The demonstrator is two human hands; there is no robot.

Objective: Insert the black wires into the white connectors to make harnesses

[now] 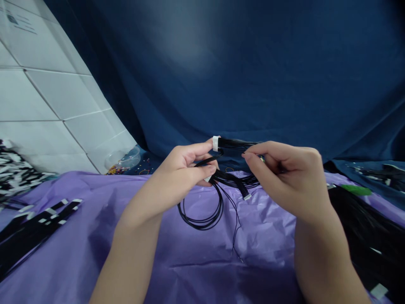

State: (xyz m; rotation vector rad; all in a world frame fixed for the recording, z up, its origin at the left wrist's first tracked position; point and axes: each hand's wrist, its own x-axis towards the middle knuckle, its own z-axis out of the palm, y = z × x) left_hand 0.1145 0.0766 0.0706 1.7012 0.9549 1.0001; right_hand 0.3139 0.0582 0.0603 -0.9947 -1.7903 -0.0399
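A black wire harness [236, 142] with a white connector [215, 143] stretches between my hands above the purple sheet. My left hand [193, 164] is closed on the harness near its connectors, thumb and fingers pinching it. From that grip hang a loop of thin black wires [202, 228] and a few loose strands. Another short black end with a white connector [247, 196] dangles in the middle. My right hand [281, 169] is closed at the harness's other end, thumb and forefinger together; its curled fingers hide part of the wires.
Purple sheeting [190, 261] covers the work surface. Black cables with white ends [44, 219] lie at left, and a large black bundle [370, 236] at right. A clear tub [126, 158] and small coloured bands [117, 169] sit behind. A blue curtain [253, 76] hangs at the back.
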